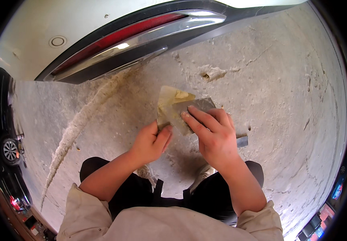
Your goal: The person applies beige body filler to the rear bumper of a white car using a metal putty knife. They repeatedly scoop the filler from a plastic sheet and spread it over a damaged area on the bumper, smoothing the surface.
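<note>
My left hand (151, 142) is closed on the lower edge of a flat, yellowish putty board (164, 96), its thumb and fingers pinching the near corner. A lump of pale yellow putty (184, 95) lies on the board's far part. My right hand (217, 134) grips a thin grey putty spreader (203, 103), with fingers stretched over its top face. The spreader overlaps the board's right side, and whether the two touch cannot be told. Putty residue whitens some right fingertips. Beside the right wrist shows a small grey-blue flat piece (242, 141), partly hidden by that hand.
Ahead is a white car bumper (32, 44) with a red reflector (121, 38) and chrome trim (149, 34). The rough concrete floor (286, 100) has a long raised crack (77, 124) and a small hole (207, 76). A black car (0, 120) stands at far left. My knees are bent below my hands.
</note>
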Action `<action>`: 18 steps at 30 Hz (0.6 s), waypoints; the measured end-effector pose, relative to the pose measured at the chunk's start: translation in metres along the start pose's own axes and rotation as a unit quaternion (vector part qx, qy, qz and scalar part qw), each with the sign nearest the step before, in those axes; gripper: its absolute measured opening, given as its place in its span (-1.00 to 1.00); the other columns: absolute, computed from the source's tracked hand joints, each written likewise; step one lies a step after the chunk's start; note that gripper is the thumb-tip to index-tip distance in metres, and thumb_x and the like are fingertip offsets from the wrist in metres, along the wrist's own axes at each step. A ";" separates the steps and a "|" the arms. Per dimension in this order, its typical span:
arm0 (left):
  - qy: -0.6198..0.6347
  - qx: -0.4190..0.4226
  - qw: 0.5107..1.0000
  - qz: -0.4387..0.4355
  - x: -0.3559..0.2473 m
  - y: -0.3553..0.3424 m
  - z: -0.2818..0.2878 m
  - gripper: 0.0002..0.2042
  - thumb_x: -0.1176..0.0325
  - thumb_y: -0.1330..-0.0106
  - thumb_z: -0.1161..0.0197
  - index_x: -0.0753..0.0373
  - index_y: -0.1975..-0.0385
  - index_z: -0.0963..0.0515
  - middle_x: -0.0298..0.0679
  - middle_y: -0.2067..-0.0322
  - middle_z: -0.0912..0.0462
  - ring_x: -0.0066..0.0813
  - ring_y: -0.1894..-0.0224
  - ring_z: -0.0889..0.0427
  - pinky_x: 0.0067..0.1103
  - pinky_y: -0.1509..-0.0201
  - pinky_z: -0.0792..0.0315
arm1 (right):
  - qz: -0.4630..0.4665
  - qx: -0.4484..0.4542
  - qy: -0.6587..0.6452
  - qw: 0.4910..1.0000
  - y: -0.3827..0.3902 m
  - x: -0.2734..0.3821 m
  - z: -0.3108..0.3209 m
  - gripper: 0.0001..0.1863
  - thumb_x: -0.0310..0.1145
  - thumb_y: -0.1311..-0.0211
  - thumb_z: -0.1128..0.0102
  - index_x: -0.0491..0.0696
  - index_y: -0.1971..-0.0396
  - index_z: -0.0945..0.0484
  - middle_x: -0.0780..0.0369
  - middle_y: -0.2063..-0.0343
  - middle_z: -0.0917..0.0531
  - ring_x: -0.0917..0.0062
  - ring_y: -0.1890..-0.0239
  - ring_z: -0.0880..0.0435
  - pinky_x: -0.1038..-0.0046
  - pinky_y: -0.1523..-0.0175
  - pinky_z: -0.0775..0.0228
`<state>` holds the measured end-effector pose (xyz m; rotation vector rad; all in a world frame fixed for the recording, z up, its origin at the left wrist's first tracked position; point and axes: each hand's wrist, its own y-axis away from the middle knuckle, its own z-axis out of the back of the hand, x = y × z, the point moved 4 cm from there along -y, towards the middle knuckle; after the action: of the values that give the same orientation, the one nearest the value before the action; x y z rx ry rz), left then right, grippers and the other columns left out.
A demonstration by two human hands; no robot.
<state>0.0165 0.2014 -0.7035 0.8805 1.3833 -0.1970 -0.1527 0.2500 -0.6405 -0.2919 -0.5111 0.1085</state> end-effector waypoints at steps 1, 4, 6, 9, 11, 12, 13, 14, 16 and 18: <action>0.011 -0.020 1.000 0.001 0.006 0.000 0.003 -0.82 0.31 -0.46 0.05 0.27 0.32 -0.38 -0.36 0.61 -0.43 -0.69 0.69 -0.32 -0.68 0.62 -0.22 | 0.002 0.011 -0.015 1.000 0.000 0.000 0.001 -0.44 -0.67 0.24 -0.13 0.03 0.10 -0.62 0.31 0.07 -0.63 0.38 0.22 -0.51 0.41 0.10 -0.38; 0.017 -0.038 0.999 0.004 -0.001 -0.002 0.009 -0.81 0.30 -0.46 0.04 0.26 0.35 -0.38 -0.37 0.61 -0.43 -0.68 0.69 -0.32 -0.68 0.62 -0.23 | -0.021 -0.008 -0.154 0.988 0.005 -0.009 0.010 -0.46 -0.71 0.26 -0.11 0.00 0.14 -0.61 0.29 0.13 -0.66 0.36 0.23 -0.54 0.39 0.10 -0.40; 0.025 -0.016 0.999 0.013 -0.008 -0.004 0.014 -0.80 0.29 -0.46 0.03 0.26 0.38 -0.38 -0.37 0.62 -0.43 -0.67 0.68 -0.33 -0.67 0.62 -0.24 | -0.035 -0.060 -0.185 0.980 0.005 -0.020 0.022 -0.46 -0.78 0.24 -0.08 -0.04 0.14 -0.61 0.25 0.15 -0.68 0.35 0.23 -0.55 0.39 0.10 -0.42; 0.018 0.066 0.997 0.044 -0.011 -0.004 0.020 -0.78 0.28 -0.45 0.02 0.26 0.41 -0.39 -0.37 0.63 -0.42 -0.66 0.68 -0.35 -0.66 0.61 -0.26 | -0.062 -0.133 -0.267 0.952 0.007 -0.032 0.028 -0.49 -0.83 0.15 -0.06 -0.09 0.14 -0.59 0.20 0.15 -0.68 0.36 0.22 -0.56 0.41 0.09 -0.42; -0.033 0.140 0.988 0.064 -0.012 -0.003 0.020 -0.77 0.28 -0.45 0.02 0.25 0.42 -0.40 -0.37 0.64 -0.42 -0.66 0.68 -0.36 -0.66 0.60 -0.27 | -0.065 -0.153 -0.315 0.934 0.009 -0.037 0.029 -0.55 -0.84 0.04 -0.04 -0.13 0.14 -0.59 0.17 0.12 -0.67 0.38 0.22 -0.57 0.45 0.08 -0.42; -0.022 0.145 0.987 0.066 -0.013 -0.003 0.017 -0.75 0.27 -0.45 0.01 0.24 0.47 -0.39 -0.39 0.65 -0.42 -0.68 0.69 -0.35 -0.67 0.60 -0.26 | -0.052 -0.132 -0.320 0.937 0.009 -0.037 0.028 -0.53 -0.85 0.07 -0.04 -0.13 0.13 -0.59 0.17 0.12 -0.67 0.37 0.22 -0.57 0.45 0.09 -0.42; -0.011 0.149 0.986 0.068 -0.015 -0.002 0.013 -0.73 0.26 -0.44 -0.01 0.23 0.51 -0.38 -0.41 0.66 -0.42 -0.69 0.69 -0.35 -0.67 0.61 -0.25 | -0.040 -0.111 -0.325 0.938 0.010 -0.037 0.027 -0.51 -0.85 0.10 -0.04 -0.14 0.13 -0.58 0.17 0.11 -0.67 0.36 0.22 -0.57 0.45 0.09 -0.43; 0.000 0.150 0.986 0.072 -0.015 -0.001 0.011 -0.70 0.25 -0.44 -0.02 0.22 0.56 -0.37 -0.42 0.67 -0.42 -0.71 0.69 -0.35 -0.67 0.61 -0.24 | -0.026 -0.088 -0.334 0.938 0.010 -0.037 0.024 -0.49 -0.86 0.13 -0.04 -0.14 0.12 -0.58 0.16 0.11 -0.67 0.35 0.23 -0.57 0.45 0.10 -0.43; -0.013 0.153 0.986 0.065 -0.016 0.000 0.011 -0.73 0.27 -0.44 -0.01 0.24 0.52 -0.40 -0.40 0.66 -0.42 -0.69 0.69 -0.35 -0.67 0.60 -0.26 | 0.005 -0.061 -0.290 0.955 0.008 -0.037 0.027 -0.44 -0.85 0.21 -0.04 -0.13 0.11 -0.58 0.17 0.11 -0.67 0.34 0.24 -0.58 0.44 0.12 -0.44; -0.020 0.154 0.986 0.060 -0.018 -0.001 0.012 -0.73 0.29 -0.44 0.00 0.25 0.51 -0.41 -0.39 0.65 -0.42 -0.68 0.69 -0.35 -0.67 0.60 -0.27 | 0.012 -0.039 -0.264 0.964 0.005 -0.037 0.028 -0.40 -0.85 0.28 -0.04 -0.11 0.10 -0.59 0.18 0.12 -0.67 0.32 0.26 -0.58 0.43 0.14 -0.45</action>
<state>0.0206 0.1866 -0.6880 1.2069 1.2768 -0.3403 -0.1987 0.2555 -0.6355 -0.3471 -1.0436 0.1909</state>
